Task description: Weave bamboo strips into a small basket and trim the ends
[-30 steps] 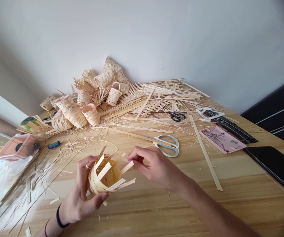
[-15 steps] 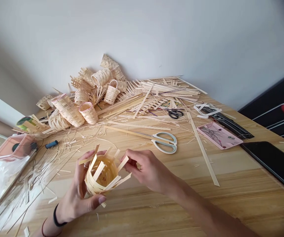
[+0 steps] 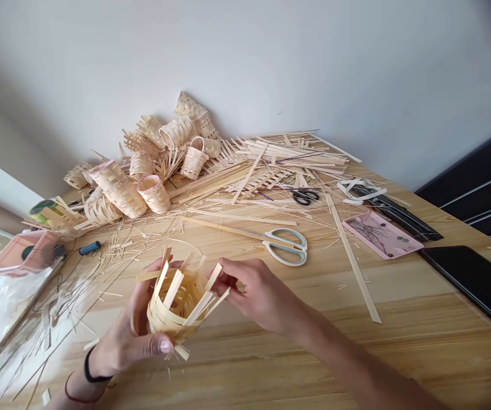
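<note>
A small woven basket (image 3: 169, 320) of pale wood strips is held above the table, tilted so its mouth faces up and toward me. Loose strip ends stick up around its rim, and a few poke out below. My left hand (image 3: 136, 327) wraps round its left side, thumb in front and fingers behind. At the basket's right rim, my right hand (image 3: 249, 290) has its fingers pinched at the upright strip ends (image 3: 213, 277); the fingertips are partly hidden behind them. White-handled scissors (image 3: 287, 246) lie on the table beyond my right hand.
Several woven baskets (image 3: 121, 191) are heaped at the back left, beside piled wood strips (image 3: 292, 156). Black scissors (image 3: 305, 196), a pink tray (image 3: 382, 234) of pins and a phone (image 3: 474, 285) lie to the right. A pink bin (image 3: 25, 253) stands at the left edge.
The basket has turned and tipped slightly in my left hand, showing more strip ends beneath it. My left thumb has shifted a little leftward. My right hand stays at the rim.
</note>
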The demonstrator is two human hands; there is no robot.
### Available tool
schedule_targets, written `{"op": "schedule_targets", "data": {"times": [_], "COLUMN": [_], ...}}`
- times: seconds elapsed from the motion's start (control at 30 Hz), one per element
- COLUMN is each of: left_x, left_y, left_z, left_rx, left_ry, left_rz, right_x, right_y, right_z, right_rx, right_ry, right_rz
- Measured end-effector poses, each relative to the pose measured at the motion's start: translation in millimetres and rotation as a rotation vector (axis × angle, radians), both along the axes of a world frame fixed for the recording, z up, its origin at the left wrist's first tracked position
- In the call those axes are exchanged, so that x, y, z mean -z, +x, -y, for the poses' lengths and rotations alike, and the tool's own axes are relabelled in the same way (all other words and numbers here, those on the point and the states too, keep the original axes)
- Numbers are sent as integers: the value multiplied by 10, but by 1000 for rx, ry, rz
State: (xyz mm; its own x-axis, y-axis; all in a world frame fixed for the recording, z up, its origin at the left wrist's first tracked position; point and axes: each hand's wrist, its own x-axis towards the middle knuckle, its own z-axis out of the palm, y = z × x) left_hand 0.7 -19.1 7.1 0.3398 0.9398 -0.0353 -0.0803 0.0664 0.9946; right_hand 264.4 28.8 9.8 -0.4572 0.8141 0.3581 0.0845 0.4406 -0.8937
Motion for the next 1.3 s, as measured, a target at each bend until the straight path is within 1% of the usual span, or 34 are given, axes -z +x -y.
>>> {"op": "schedule_targets", "data": {"times": [0.1,0.17,0.23,0.33,0.4,0.5,0.6,0.73,0.83,0.93,1.0,1.17,1.3], "left_x": [-5,-15,-33,-51,-46,-25,-15,-21,-29,-39,-41,-15,-11], "left_y": [8,9,8,1,-9,-22,-24,-9,2,8,7,7,39], "left_z": [-35,-64,-81,-80,-67,-49,-43,-37,-37,-49,-63,-93,-110], "left_rx": [-37,-68,-86,-71,-54,-11,45,65,44,-1,-62,-229,-267], "left_ry": [141,210,235,283,337,438,511,557,586,618,643,683,654], "left_rz": [-85,-145,-197,-287,-363,-512,-644,-708,-732,-727,-724,-792,-834], "right_x": [-33,-59,-73,-74,-80,-120,-179,-234,-242,-229,-216,-188,-150], "right_y": [42,96,174,327,431,536,562,530,500,465,432,306,185], "right_z": [0,-21,-65,-159,-218,-272,-274,-228,-189,-161,-146,-80,-10], "right_rx": [-39,-62,-67,-56,-42,-72,-120,-151,-158,-163,-153,-132,-132], "right_ry": [-55,-94,-164,-302,-350,-376,-367,-359,-349,-310,-285,-310,-321], "right_rz": [67,154,256,389,418,323,177,-8,-82,-95,-88,-52,-38]}}
